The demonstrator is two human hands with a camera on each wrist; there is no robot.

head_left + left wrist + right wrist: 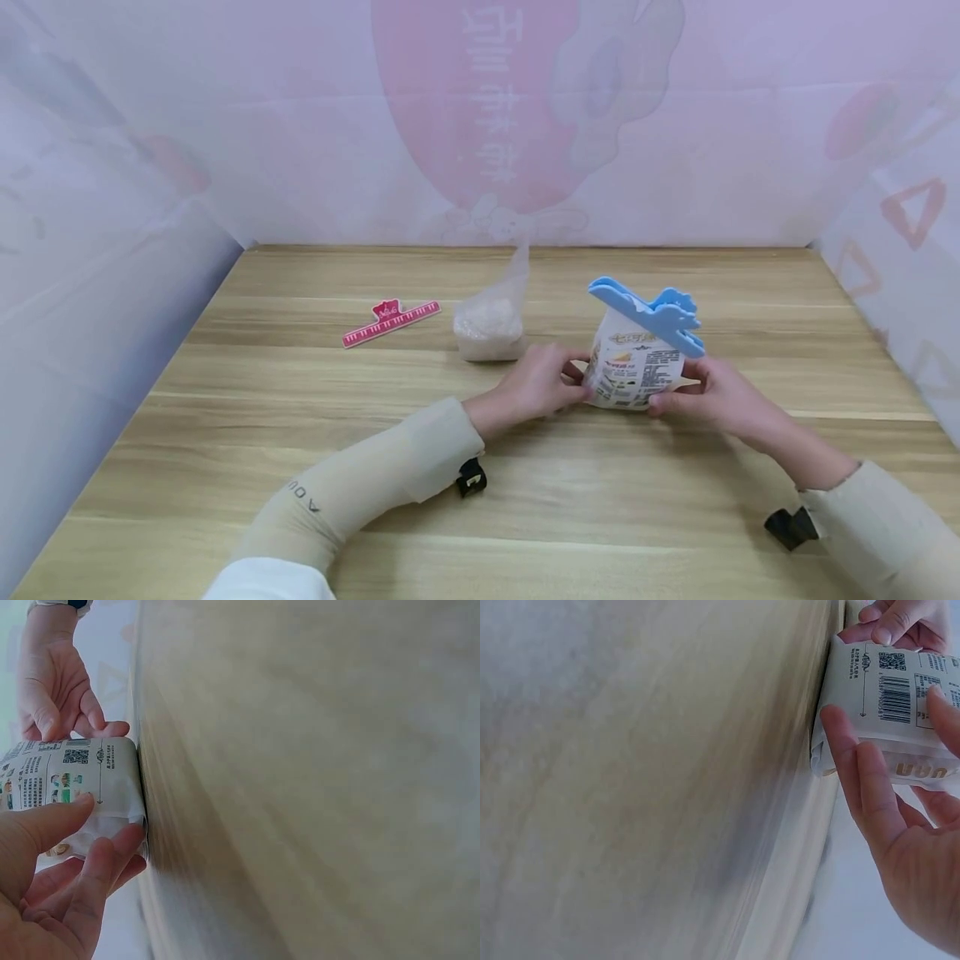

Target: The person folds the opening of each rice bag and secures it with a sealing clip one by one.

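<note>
A white printed food bag (633,367) stands upright on the table, its top folded under a blue bag clip (652,317). At the bag's left side my left hand (542,383) holds it, thumb on the printed front and fingers round the side, as the left wrist view shows on the bag (97,769). From the right side my right hand (716,398) holds the same bag low down. In the right wrist view its thumb lies on the face with the barcode, and its fingers (877,795) lie along the side.
Left of the bag stands a clear plastic bag (489,329) of white contents, its loose top sticking up. Farther left lies a red clip (392,323) with a piano-key pattern. Printed white sheeting (300,150) walls the wooden table (262,417) at the back and sides.
</note>
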